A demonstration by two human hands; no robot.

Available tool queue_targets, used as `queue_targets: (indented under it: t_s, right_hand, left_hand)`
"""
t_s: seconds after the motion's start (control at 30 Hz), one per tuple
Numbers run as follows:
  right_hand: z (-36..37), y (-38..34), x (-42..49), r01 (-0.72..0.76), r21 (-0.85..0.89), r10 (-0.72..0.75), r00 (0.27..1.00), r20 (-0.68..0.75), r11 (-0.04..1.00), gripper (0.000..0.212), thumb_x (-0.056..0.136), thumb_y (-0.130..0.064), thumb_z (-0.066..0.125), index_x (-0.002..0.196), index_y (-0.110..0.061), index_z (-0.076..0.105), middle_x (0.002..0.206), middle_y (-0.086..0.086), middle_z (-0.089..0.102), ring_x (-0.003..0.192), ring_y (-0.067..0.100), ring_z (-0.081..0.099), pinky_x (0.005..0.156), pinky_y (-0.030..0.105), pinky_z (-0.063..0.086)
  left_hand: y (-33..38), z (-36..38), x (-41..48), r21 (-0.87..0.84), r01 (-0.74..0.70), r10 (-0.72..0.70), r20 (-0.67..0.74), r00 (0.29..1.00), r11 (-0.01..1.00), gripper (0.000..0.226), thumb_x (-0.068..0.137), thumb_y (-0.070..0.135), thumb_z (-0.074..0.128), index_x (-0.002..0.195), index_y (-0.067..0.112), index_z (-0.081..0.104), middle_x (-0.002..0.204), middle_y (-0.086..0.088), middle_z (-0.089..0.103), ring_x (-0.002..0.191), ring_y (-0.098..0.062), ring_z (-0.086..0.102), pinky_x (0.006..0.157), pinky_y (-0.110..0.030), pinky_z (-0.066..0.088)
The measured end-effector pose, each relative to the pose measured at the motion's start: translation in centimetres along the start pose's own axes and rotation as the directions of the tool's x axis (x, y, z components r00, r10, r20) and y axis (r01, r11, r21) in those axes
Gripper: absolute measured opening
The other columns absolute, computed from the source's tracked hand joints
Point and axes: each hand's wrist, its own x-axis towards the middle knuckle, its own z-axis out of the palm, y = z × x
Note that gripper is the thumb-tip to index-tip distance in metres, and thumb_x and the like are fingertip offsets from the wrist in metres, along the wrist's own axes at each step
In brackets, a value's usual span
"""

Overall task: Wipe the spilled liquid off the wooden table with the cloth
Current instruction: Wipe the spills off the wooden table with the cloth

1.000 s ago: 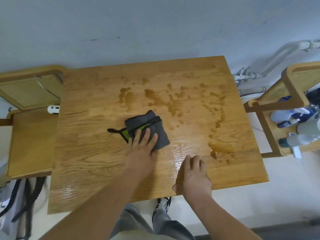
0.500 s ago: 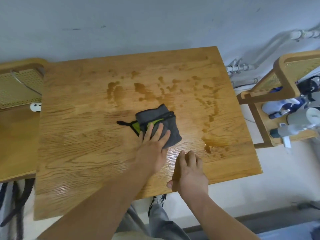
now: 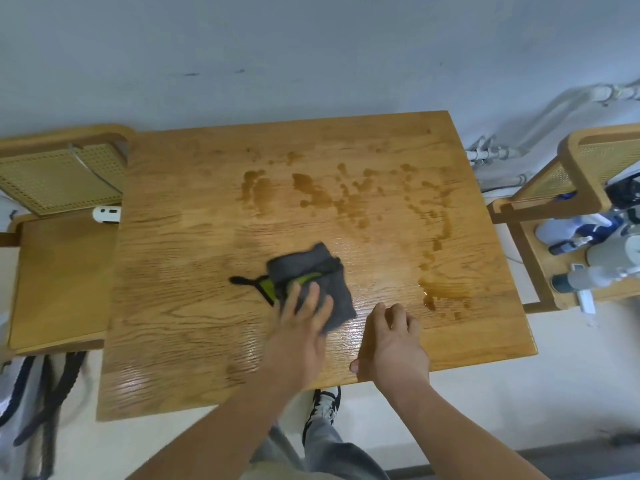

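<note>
At frame center, the left hand (image 3: 300,323) presses flat, fingers spread, on the gray cloth (image 3: 313,282) on the wooden table (image 3: 180,271). The right hand (image 3: 393,344) rests open near the lower edge. Spilled liquid (image 3: 349,199) spots the upper right.

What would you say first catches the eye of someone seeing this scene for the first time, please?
Brown spilled liquid lies in blotches across the far and right part of the wooden table. Near the middle, the left hand presses flat on a dark grey cloth, while the right hand rests on the table's near edge.
</note>
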Motion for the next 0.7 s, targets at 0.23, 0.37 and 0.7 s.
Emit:
queue_targets:
  t_s: [0.23,0.37,0.7]
  right_hand:
    - [-0.3,0.0,-0.2,0.024,-0.032,-0.024,1.000,-0.003,0.999,0.120,0.077,-0.058,0.079,0.159,-0.022,-0.001,0.158,0.006,0.008,0.145,0.031,0.013,0.093,0.044,0.056]
    - [0.0,0.0,-0.2,0.015,-0.036,-0.015,1.000,0.002,0.999,0.121,0.076,-0.060,0.079,0.159,-0.022,-0.001,0.159,0.006,0.008,0.145,0.032,0.013,0.094,0.045,0.056]
    - [0.1,0.2,-0.1,0.023,-0.012,-0.023,1.000,0.017,1.000,0.122,0.077,-0.059,0.079,0.160,-0.022,-0.003,0.159,0.006,0.007,0.147,0.032,0.010,0.097,0.045,0.054]
  left_hand:
    - [-7.7,-1.1,-1.9,0.136,-0.247,0.249,0.004,0.968,0.959,0.068,0.090,0.026,0.050,0.156,0.036,0.038,0.167,0.009,0.027,0.156,-0.019,0.019,0.122,-0.049,0.031]
    - [-4.2,-0.8,-2.7,-0.065,0.283,-0.286,-0.044,0.957,0.957,0.064,0.104,0.031,0.044,0.163,0.033,0.019,0.173,0.003,0.007,0.159,-0.027,0.000,0.127,-0.048,0.015]
    - [-7.5,-0.6,-6.0,0.184,-0.206,0.209,0.002,0.978,0.961,0.061,0.093,0.032,0.060,0.152,0.038,0.045,0.164,0.010,0.034,0.153,-0.015,0.026,0.118,-0.043,0.040]
